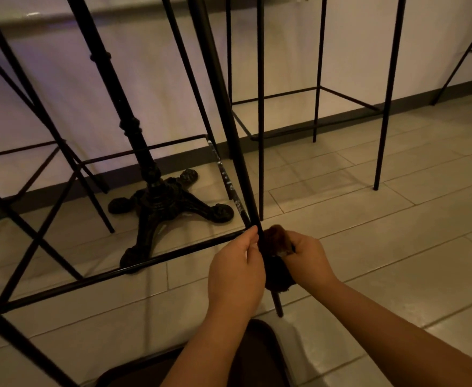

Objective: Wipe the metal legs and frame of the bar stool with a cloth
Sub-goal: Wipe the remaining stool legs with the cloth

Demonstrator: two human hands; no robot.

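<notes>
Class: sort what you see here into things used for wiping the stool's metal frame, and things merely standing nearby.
In use: dark cloth; stool leg; footrest bar; left hand; right hand.
Standing by: ornate table base; neighbouring stool; tiled floor.

The thin black metal stool leg (237, 141) slants down between the two hands, the left hand (236, 272) touching its left side, the right hand (307, 261) holding a dark brown cloth (278, 275) against its right; a black horizontal foot rail (117, 272) meets it there, barring the low left. Behind the rail the ornate black cast-iron table base (167, 208) fills the floor; right of the leg, pale floor tiles (396, 233) lie open up to the neighbouring stool's thin black legs (383, 135).
</notes>
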